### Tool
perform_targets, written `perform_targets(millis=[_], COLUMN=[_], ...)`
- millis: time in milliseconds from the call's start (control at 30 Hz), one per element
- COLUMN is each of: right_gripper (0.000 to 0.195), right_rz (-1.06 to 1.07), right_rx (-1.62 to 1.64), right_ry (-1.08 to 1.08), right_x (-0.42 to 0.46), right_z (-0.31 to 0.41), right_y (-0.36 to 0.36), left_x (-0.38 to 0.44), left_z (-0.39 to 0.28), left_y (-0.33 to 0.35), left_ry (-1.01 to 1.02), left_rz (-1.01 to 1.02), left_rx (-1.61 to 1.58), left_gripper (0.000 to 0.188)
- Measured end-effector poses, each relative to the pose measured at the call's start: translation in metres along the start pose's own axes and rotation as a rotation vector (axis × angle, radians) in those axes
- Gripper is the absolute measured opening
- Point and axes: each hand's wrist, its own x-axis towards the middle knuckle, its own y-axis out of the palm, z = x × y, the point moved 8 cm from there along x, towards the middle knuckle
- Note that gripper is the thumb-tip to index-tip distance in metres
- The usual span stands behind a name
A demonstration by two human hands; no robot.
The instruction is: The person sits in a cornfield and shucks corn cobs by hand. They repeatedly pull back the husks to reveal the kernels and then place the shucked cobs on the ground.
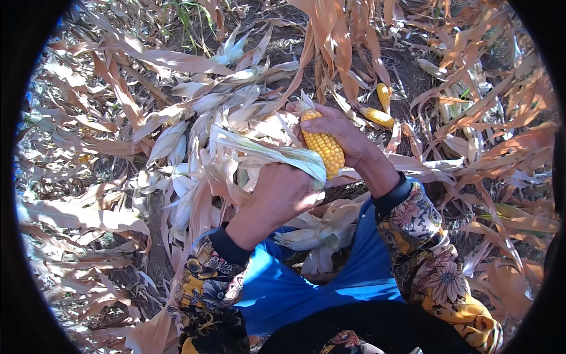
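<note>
A yellow ear of corn [324,144], its kernels bare along most of its length, is gripped in my right hand [349,135] around its upper part. Its pale tip points up and away from me. My left hand [285,194] is closed on the pulled-back husk [283,155] by the lower end of the ear. The husk trails off to the left over the back of that hand. My left fingertips are hidden behind the hand and husk, so whether the husk is still joined to the ear cannot be told.
Two husked ears of corn [377,117] lie on the soil at the upper right. A pile of ears in pale husks [212,104] spreads to the left. Loose husks [325,234] lie between my knees. Dry corn stalks and leaves [336,35] stand and lie all around.
</note>
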Motion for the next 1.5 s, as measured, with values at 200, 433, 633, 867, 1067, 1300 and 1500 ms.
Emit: perform_targets(millis=[200,433,633,867,1067,1300,1500], right_gripper=[0.054,0.069,0.083,0.074,0.069,0.045,0.044], right_rz=[-0.012,0.13,-0.025,0.021,-0.772,-0.512,-0.076], right_rx=[0.192,0.163,-0.512,-1.648,-1.734,-1.566,-1.613], right_ry=[-0.083,-0.083,0.046,0.213,-0.153,-0.269,0.056], right_x=[-0.008,-0.014,-0.027,-0.033,-0.029,-0.034,-0.036], right_z=[0.015,0.023,0.018,-0.01,0.101,0.068,0.02], right_y=[-0.017,-0.013,-0.031,-0.09,-0.162,-0.129,-0.092], left_x=[0.003,-0.008,-0.023,-0.032,-0.023,-0.029,-0.02], left_z=[0.021,0.06,0.086,0.101,-0.009,0.007,0.084], left_y=[-0.008,-0.042,-0.072,-0.024,0.058,0.042,-0.006], left_ry=[-0.193,-0.476,-0.563,-0.763,-0.027,0.022,-0.381], left_rz=[-0.079,-0.247,-0.638,0.018,0.455,0.43,0.282], left_rx=[-0.122,-0.363,-0.571,-0.51,-0.288,-0.203,-0.093], left_gripper=[0.027,0.026,0.022,0.05,0.073,0.058,0.048])
